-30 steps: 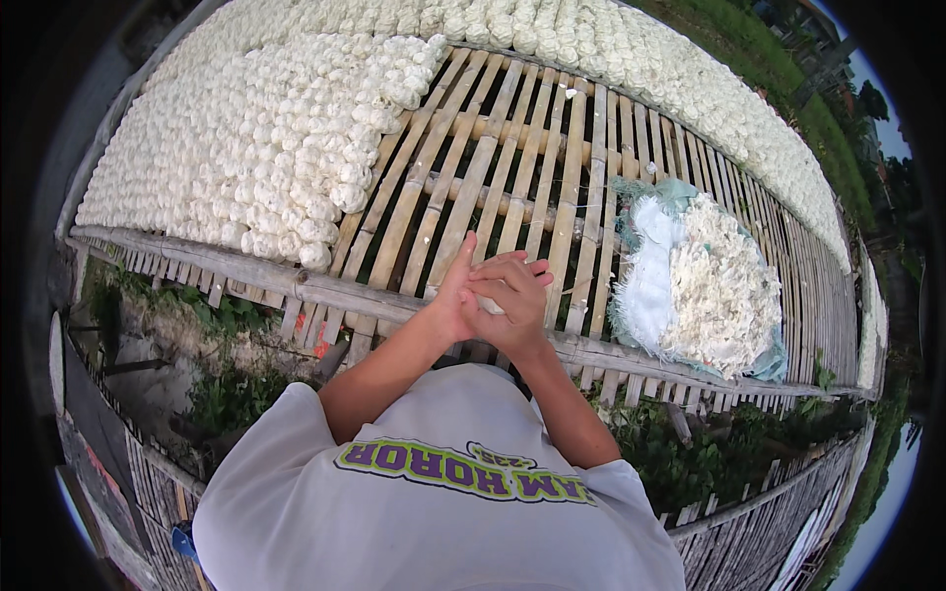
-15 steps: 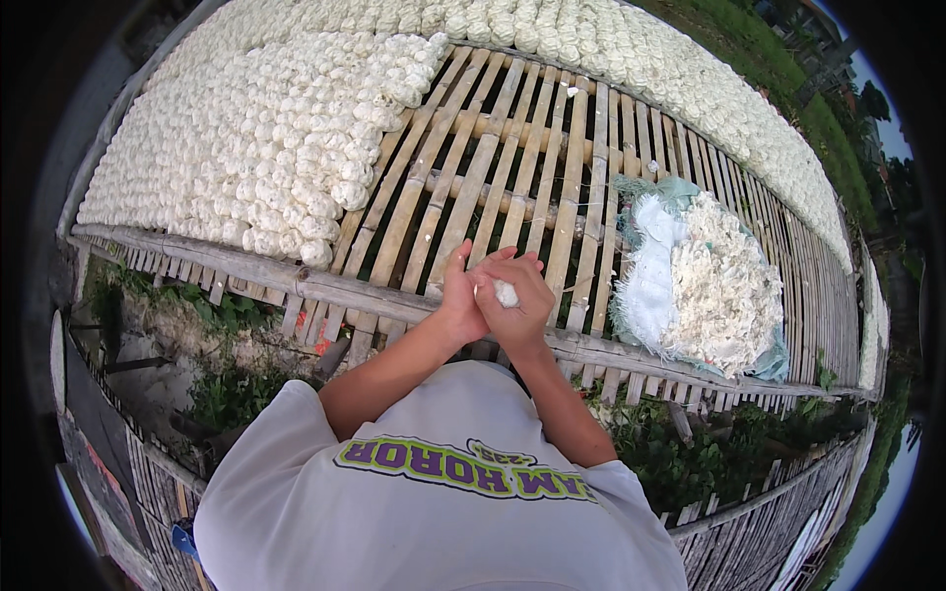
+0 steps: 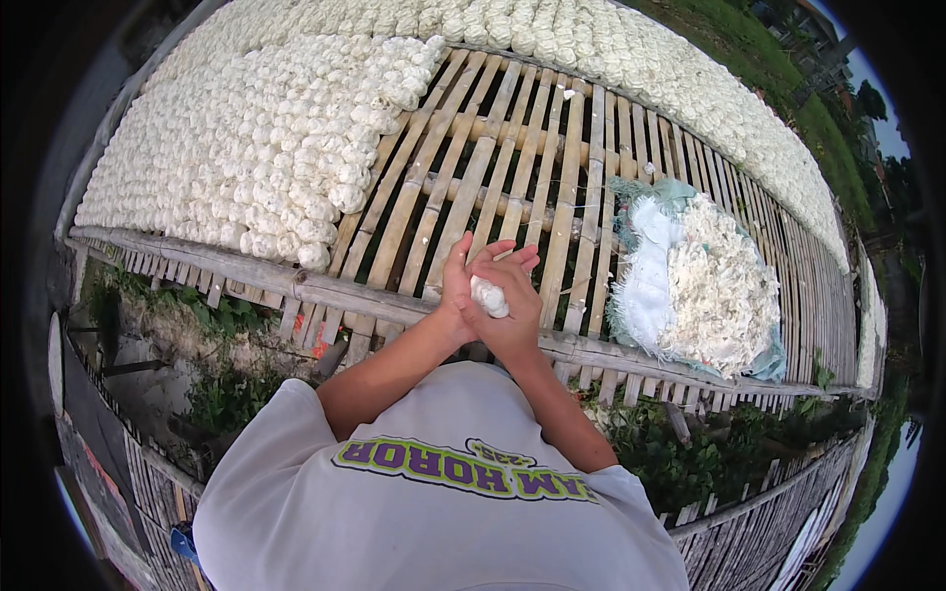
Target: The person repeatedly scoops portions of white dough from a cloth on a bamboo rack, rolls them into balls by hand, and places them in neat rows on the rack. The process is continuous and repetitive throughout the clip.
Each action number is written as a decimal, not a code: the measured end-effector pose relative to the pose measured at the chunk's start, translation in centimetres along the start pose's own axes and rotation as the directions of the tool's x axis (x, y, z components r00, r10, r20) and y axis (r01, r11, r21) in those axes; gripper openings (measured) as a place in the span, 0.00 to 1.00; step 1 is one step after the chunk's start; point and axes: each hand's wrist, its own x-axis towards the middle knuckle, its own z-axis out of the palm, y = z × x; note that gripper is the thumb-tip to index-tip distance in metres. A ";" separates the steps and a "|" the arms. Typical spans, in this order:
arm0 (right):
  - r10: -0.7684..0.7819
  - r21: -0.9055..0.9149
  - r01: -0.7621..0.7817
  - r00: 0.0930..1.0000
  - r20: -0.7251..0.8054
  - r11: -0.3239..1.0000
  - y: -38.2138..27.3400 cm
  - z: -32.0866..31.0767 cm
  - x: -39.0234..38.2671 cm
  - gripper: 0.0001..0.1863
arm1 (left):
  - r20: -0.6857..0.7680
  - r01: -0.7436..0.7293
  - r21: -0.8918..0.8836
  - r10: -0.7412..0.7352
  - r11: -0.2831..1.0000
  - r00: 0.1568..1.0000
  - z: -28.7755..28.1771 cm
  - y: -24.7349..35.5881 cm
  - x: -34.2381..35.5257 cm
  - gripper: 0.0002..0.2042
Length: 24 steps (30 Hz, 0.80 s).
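My left hand (image 3: 457,295) and my right hand (image 3: 517,295) are pressed together over the rack's edge, cupped around a soft white lump (image 3: 490,294) that shows between them. The left thumb points up and the right hand lies partly across the left palm, its fingers curved. Right of my hands, a frayed white and pale green sack (image 3: 645,276) lies on the bamboo slats (image 3: 471,187) with a heap of crumbly white material (image 3: 719,291) on it.
Dense rows of round white lumps (image 3: 227,138) cover the left of the rack, and another band (image 3: 690,69) runs along the far side. A bamboo pole (image 3: 296,281) edges the near side, with plants (image 3: 236,384) below. Grass (image 3: 818,128) lies beyond at right.
My clasped hands have shifted slightly and turned around each other, right over left. The white lump between them shows much more now than a second ago.
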 end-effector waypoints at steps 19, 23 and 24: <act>-0.088 0.008 0.088 0.996 -0.021 0.996 -0.6 0.0 0.6 0.18 | -0.067 0.113 0.097 -0.107 0.989 0.992 2.5 0.8 -1.0 0.34; 0.033 -0.004 -0.033 0.998 -0.057 0.999 -0.7 0.9 0.1 0.19 | -0.064 -0.050 0.258 0.068 0.965 0.996 2.4 -0.7 -1.3 0.38; 0.009 -0.011 -0.010 0.999 -0.046 1.000 -0.7 0.8 0.0 0.19 | -0.056 0.015 0.268 0.000 0.963 0.998 2.2 -0.2 -1.3 0.37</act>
